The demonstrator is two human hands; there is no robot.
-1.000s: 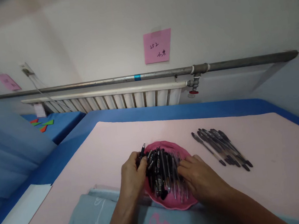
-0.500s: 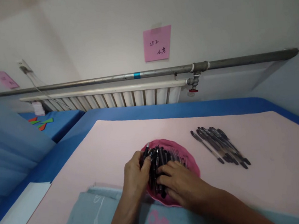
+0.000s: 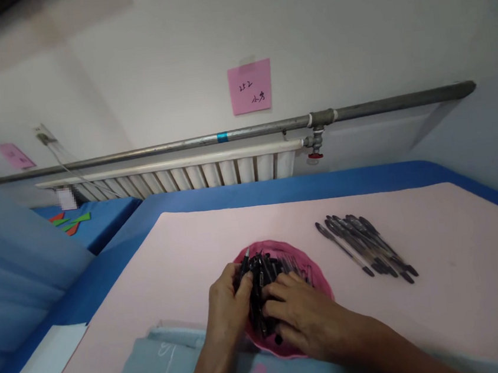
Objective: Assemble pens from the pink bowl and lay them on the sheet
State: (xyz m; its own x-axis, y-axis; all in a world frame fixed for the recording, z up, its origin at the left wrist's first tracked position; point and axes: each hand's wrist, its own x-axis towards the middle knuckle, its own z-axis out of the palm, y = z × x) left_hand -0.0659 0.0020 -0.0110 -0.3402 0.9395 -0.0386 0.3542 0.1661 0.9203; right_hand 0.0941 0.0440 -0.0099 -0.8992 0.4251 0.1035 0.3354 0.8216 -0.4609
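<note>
Moved since a second ago: my right hand (image 3: 305, 317) has gone from the right side of the pink bowl (image 3: 272, 345) to the dark pens (image 3: 258, 304) at its middle; my left hand (image 3: 229, 298) has edged slightly further over it with its pen.
Left hand: closed on a black pen (image 3: 245, 264), thumb against fingers, the pale tip pointing up and away from me at the bowl's left rim.
Right hand: fingers bent down onto the dark pens; whether they grip any of them I cannot tell, since the hand covers its fingertips.
Pink bowl: on the pink mat (image 3: 185, 258) in front of me, between my hands, its near side by the teal cloth (image 3: 147, 363); dark pens on the left and middle, clear pens (image 3: 293, 263) toward the right.
Laid-out pens (image 3: 364, 245): lying side by side on the mat to the right of the bowl, apart from it, one a little left of the rest, all slanting the same way.
Left edge: a white sheet (image 3: 41, 368) over the blue table (image 3: 276, 189).
Wall (image 3: 137, 56): a radiator (image 3: 221, 173), a metal pipe (image 3: 269, 128) and a pink note (image 3: 250, 87).
</note>
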